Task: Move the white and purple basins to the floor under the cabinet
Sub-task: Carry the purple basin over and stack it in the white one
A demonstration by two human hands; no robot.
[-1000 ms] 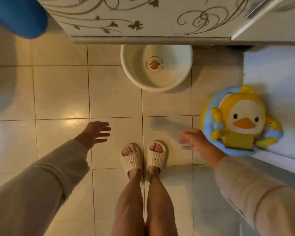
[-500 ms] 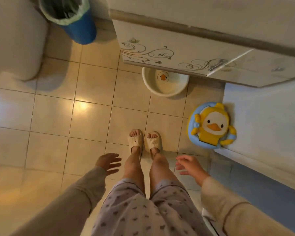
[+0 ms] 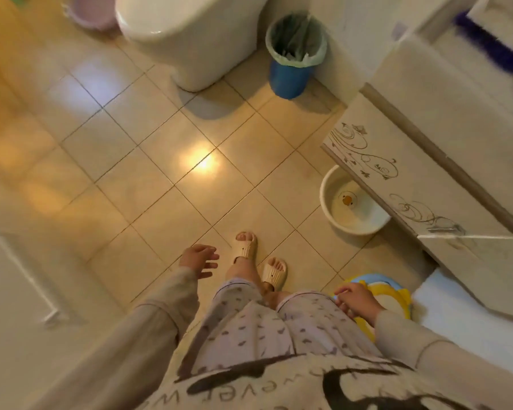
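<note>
1. The left hand (image 3: 198, 259) hangs empty above the tiled floor (image 3: 148, 161), its fingers (image 3: 209, 257) loosely spread and holding nothing
2. The right hand (image 3: 356, 299) is empty too, its fingers (image 3: 342, 291) slack and a little curled, in front of a yellow and blue duck seat (image 3: 393, 294) that stands on the floor just behind them
3. The white basin (image 3: 348, 221) sits on the floor well ahead of the right fingers, its far side tucked under the lower edge of the cabinet (image 3: 427, 173); a small duck mark shows inside it
4. The purple basin (image 3: 91, 13) lies far ahead and to the left of the left fingers, on the floor beside the toilet (image 3: 190, 34), well apart from the cabinet
5. A blue bin (image 3: 290, 69) with a pale liner stands between the toilet and the cabinet
6. Two feet in pale slippers (image 3: 245, 247) stand between the two hands
</note>
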